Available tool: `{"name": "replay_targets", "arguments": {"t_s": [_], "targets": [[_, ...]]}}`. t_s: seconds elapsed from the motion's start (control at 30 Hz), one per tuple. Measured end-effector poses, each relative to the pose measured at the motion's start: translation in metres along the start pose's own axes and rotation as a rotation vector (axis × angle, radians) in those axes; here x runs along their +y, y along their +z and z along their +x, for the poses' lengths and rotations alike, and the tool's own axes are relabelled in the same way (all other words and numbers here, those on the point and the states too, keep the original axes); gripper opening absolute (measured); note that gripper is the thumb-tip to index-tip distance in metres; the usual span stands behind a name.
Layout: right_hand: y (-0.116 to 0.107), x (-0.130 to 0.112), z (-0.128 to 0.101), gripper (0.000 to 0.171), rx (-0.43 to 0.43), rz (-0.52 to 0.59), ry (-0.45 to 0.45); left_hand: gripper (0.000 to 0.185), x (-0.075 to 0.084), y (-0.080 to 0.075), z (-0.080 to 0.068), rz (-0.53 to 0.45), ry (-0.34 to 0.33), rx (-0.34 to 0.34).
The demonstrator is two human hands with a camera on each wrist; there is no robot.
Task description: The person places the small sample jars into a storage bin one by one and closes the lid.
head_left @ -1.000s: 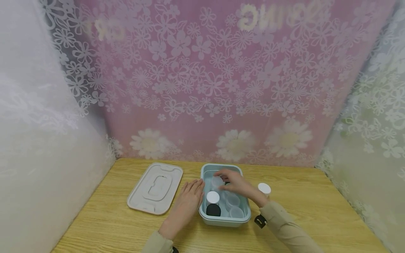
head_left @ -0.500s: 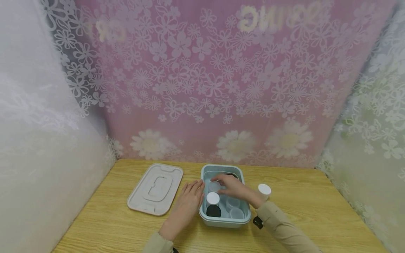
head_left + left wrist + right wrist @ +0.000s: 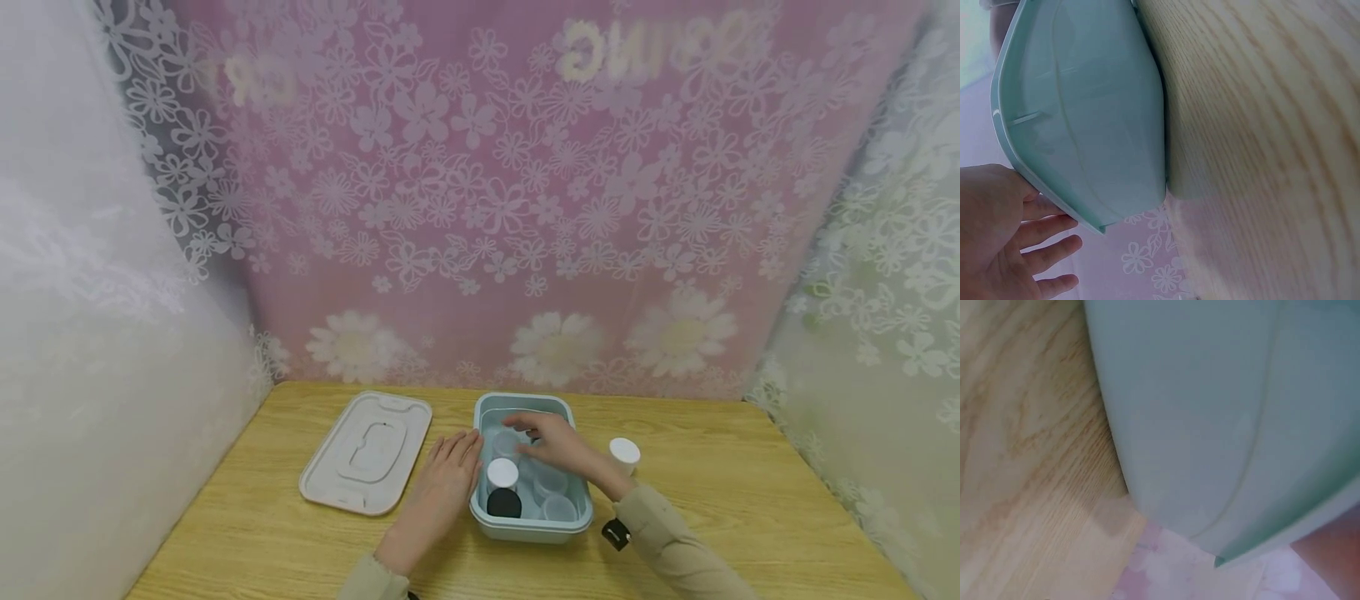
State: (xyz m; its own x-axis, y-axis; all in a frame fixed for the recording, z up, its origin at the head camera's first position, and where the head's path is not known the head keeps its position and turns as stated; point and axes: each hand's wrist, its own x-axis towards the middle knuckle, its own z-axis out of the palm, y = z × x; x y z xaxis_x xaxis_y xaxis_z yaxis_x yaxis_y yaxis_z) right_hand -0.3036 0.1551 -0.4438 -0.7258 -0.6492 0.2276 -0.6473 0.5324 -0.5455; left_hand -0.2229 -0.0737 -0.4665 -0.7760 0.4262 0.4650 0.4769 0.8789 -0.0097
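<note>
A light blue plastic box stands on the table, holding several small round jars. My left hand lies with straight fingers along its left rim; the left wrist view shows this hand beside the rim. Inside the box, my right hand reaches over from the right, thumb and fingers spread beside a clear-topped jar. Nearer in the box are a white-capped jar, a black-capped jar and two clear-topped jars. The right wrist view has mostly the box wall, hiding the fingers.
A whitish flat lid lies on the wooden table left of the box. Another white-capped jar stands right of the box, close to my right forearm. A pink floral curtain hangs behind the table.
My right hand has moved the clear-topped jar slightly left and toward me, down into the box, and its fingers have spread from it. My left hand stays at the rim.
</note>
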Motion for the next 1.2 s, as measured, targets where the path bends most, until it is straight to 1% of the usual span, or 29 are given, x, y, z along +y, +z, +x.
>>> {"name": "replay_targets", "arguments": {"t_s": [0.1,0.17,0.37,0.5,0.6,0.73,0.93,1.2], "targets": [[-0.004,0.001,-0.004,0.040,0.056,0.122,0.020,0.040,0.000,0.000,-0.001,-0.002,-0.003,0.003],[-0.008,0.003,-0.007,0.038,0.098,0.171,0.036,0.040,0.000,0.000,-0.001,-0.006,-0.005,0.005],[-0.021,0.011,-0.018,0.038,0.226,0.275,0.109,0.039,-0.001,-0.002,-0.001,-0.011,-0.010,0.004],[-0.028,0.015,-0.030,0.037,0.317,0.318,0.128,0.039,-0.001,-0.001,-0.001,-0.012,-0.009,0.009],[-0.033,0.019,-0.038,0.035,0.386,0.312,0.121,0.040,-0.001,0.000,-0.001,-0.017,-0.009,0.010],[-0.040,0.023,-0.052,0.035,0.448,0.282,0.116,0.040,-0.001,-0.001,-0.001,-0.023,-0.010,0.010],[-0.047,0.030,-0.075,0.040,0.464,0.219,0.172,0.040,-0.001,0.000,0.000,-0.036,-0.013,0.002],[-0.047,0.048,-0.101,0.043,0.485,0.072,0.226,0.040,0.000,0.002,-0.001,-0.043,-0.007,0.011]]}}
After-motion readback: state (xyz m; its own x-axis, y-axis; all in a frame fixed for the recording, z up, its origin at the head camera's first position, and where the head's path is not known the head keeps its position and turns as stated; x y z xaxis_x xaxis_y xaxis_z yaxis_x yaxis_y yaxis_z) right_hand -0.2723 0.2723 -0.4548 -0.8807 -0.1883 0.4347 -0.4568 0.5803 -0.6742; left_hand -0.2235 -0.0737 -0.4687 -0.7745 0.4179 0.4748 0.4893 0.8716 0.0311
